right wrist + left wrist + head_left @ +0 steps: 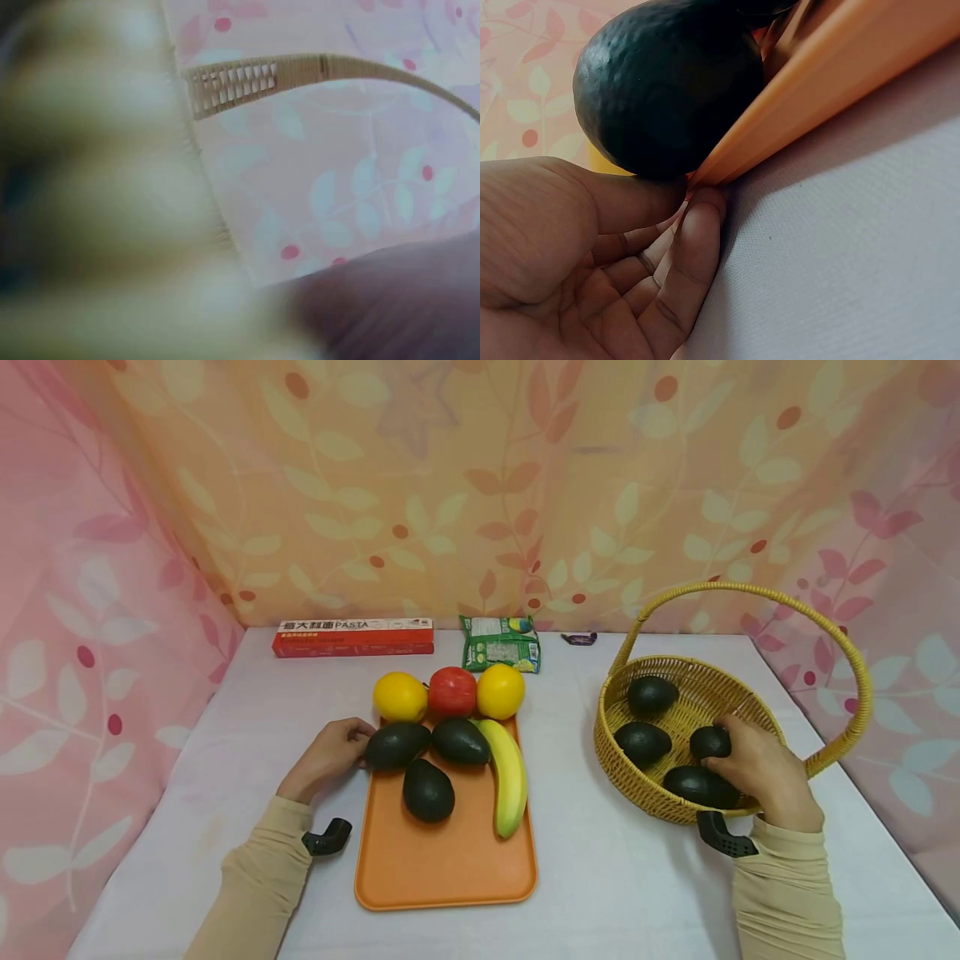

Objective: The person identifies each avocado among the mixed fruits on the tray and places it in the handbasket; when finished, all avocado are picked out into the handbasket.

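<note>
At the tray's left edge, my left hand point(330, 758) pinches the rim of the orange tray point(442, 877). In the left wrist view, the thumb lies above that rim and the fingers below it, right under a dark avocado point(667, 90). Two more avocados, a banana point(511, 781), a red fruit point(452, 692) and two yellow fruits point(501, 692) are grouped on the tray's far part. My right hand point(765, 768) reaches inside the wicker basket point(618, 781) and grips an avocado point(708, 742). Three other avocados lie around it. The right wrist view hides this grip behind blurred wicker.
The basket's tall handle point(750, 589) arches over the right forearm's side. Along the back of the white table stand a red pasta box point(352, 638), green snack packets point(500, 643) and a small dark wrapper point(579, 638). Patterned curtains point(450, 485) enclose the table.
</note>
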Tool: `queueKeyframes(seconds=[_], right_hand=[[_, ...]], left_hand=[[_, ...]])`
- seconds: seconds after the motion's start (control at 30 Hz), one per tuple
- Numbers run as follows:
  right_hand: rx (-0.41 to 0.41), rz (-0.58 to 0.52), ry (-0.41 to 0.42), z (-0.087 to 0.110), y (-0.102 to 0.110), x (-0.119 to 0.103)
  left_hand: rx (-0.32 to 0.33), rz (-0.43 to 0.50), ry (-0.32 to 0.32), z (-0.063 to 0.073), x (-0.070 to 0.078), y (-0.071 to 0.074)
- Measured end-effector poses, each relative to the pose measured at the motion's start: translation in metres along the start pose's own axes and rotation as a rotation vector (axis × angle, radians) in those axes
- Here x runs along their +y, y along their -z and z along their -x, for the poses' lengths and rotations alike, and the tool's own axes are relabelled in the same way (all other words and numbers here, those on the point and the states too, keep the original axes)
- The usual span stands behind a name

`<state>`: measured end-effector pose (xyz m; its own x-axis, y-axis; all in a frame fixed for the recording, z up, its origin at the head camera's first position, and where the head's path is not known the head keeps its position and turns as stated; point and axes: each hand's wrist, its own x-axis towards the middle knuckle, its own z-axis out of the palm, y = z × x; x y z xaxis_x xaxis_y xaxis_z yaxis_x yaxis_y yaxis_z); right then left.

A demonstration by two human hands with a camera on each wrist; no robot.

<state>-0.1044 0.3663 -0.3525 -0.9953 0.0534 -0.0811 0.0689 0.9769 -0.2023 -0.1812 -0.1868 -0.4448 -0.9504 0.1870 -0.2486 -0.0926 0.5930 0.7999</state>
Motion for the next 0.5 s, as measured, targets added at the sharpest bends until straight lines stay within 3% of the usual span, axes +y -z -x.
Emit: queueKeyframes(seconds=[0.27, 0.5], right_hand=[[-0.096, 0.001, -0.025, 0.0003, -0.0006, 0.0031], [-0.09, 0.005, 0.0, -0.0001, -0.0009, 0.0014]], left_hand=[[-0.002, -0.015, 0.0, -0.0022, 0.0001, -0.0013], [0.003, -0.013, -0.006, -0.0003, 0.0018, -0.0009]])
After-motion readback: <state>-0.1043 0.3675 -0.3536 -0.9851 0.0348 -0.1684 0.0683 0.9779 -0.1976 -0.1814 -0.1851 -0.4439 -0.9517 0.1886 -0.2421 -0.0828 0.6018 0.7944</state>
